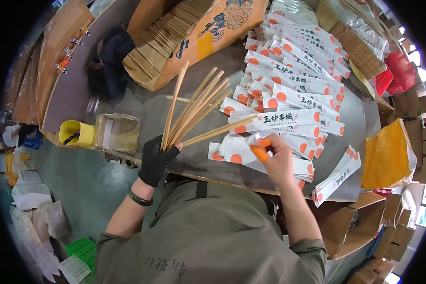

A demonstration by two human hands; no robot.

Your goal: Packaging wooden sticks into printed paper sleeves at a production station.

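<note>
My left hand (156,161), in a black fingerless glove, is closed around the lower ends of a fanned bundle of wooden chopsticks (199,104). One pair of chopsticks (220,131) slants off to the right, its tips at the left end of a white paper chopstick sleeve (286,119) with orange dots. Just below that sleeve is my right hand (277,158), orange covers on its fingers. Its fingers are curled together over the near pile of sleeves (241,151); what they pinch, if anything, is hidden. More overlapping sleeves (293,71) spread toward the far right.
A box of chopsticks (149,71) leans at the back. On the left stand a yellow container (75,132) and a clear-sided box (117,134); dark cloth (116,61) lies behind. A separate bundle of sleeves (338,175) sits at the right edge, beside cardboard boxes (355,222).
</note>
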